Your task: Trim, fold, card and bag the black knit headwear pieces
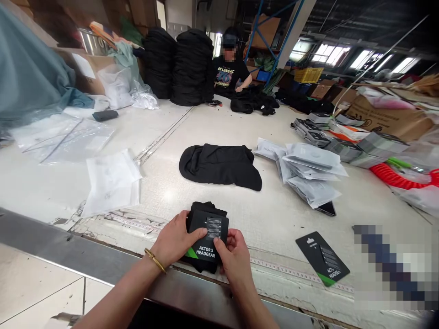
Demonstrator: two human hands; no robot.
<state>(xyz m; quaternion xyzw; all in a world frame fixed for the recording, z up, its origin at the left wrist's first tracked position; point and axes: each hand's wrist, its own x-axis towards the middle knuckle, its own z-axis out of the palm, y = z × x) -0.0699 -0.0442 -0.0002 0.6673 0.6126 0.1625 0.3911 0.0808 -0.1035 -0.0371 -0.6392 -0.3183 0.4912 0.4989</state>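
Near the table's front edge, my left hand point(176, 237) and my right hand point(233, 256) hold a folded black cloth point(207, 205) from both sides. Against its top lies a black card point(200, 230) printed "ACTOR'S HEADGEAR", with a green corner, and both thumbs press on it. The fingers under the bundle are mostly hidden. Just beyond my hands a black fabric headgear piece point(221, 167) lies flat. A second printed card point(322, 259) rests on the table to the right of my right hand.
Filled frosted plastic bags point(313, 157) are piled at right, over a dark phone-like object point(327, 209). Flat plastic bags point(113, 183) lie at left. Stacks of cards point(343, 148) and a red coil point(394, 176) stand farther right. Behind tall black fabric stacks point(192, 66), a person point(228, 73) handles black cloth.
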